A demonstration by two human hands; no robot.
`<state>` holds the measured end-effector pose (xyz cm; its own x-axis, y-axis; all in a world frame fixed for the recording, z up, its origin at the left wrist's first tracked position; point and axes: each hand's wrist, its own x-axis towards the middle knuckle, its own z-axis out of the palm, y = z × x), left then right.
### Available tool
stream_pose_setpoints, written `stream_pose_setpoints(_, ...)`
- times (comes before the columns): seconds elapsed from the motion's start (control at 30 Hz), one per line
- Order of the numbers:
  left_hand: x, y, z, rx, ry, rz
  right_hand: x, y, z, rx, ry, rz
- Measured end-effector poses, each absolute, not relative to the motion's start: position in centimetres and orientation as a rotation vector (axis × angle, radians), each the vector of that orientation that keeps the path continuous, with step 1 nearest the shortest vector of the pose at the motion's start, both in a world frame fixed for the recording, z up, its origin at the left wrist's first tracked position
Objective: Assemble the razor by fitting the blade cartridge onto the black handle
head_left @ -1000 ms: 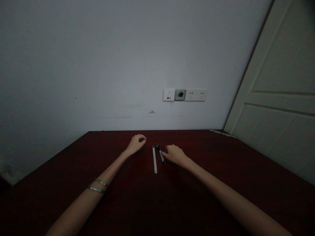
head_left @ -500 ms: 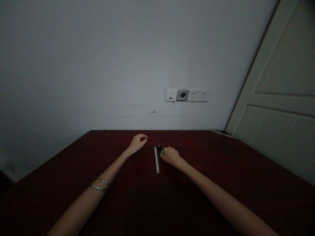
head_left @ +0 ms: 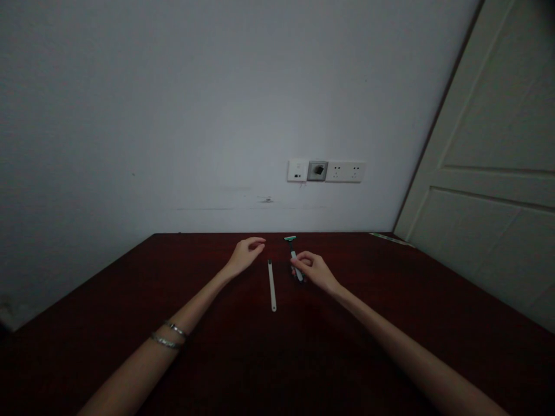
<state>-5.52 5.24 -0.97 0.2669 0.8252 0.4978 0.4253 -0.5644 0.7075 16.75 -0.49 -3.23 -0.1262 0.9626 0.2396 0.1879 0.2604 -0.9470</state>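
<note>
Clock: centred on white strip, 12 = toward the wall (head_left: 195, 115).
White strip (head_left: 272, 286): flat on the dark red table (head_left: 243, 352), dark end at 12, end with small hole near 6. Lies between the hands, apart from both.
Razor (head_left: 296, 267): between 1 and 2, green-edged head pointing just shy of 12, pale handle running back toward 5. Whether it's clear of the tabletop, can't tell.
Right hand (head_left: 318, 270): between 2 and 3, arm in from 4. Handle pinched between thumb and fingers.
Left hand (head_left: 245, 255): between 10 and 11, arm in from 8. Fingers curved, narrow gap between thumb and fingertips, pointing at 1. Strip is its nearest item.
Bracelets (head_left: 167, 341): two, silvery, left forearm.
Outlets: white socket panel (head_left: 346, 171) on wall at 1, grey-framed socket (head_left: 318, 171) next to it on its 9 side.
Door (head_left: 481, 190): pale, panelled, from 2 to 3.
Printed strip (head_left: 392, 238): table's far corner, 2.
</note>
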Motion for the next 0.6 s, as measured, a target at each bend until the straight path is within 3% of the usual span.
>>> stream_pose_setpoints(0.3, -2.6, 4.9, 2.7, 2.084, 0.993, 1.236, 15.9, -2.8, -2.9, -0.821, -1.178, 1.468)
stream_pose_setpoints(0.6, -0.6, 5.2, 0.6, 1.368, 0.848, 1.083, 15.7, -2.2, -3.6, -0.845, -1.088, 1.391)
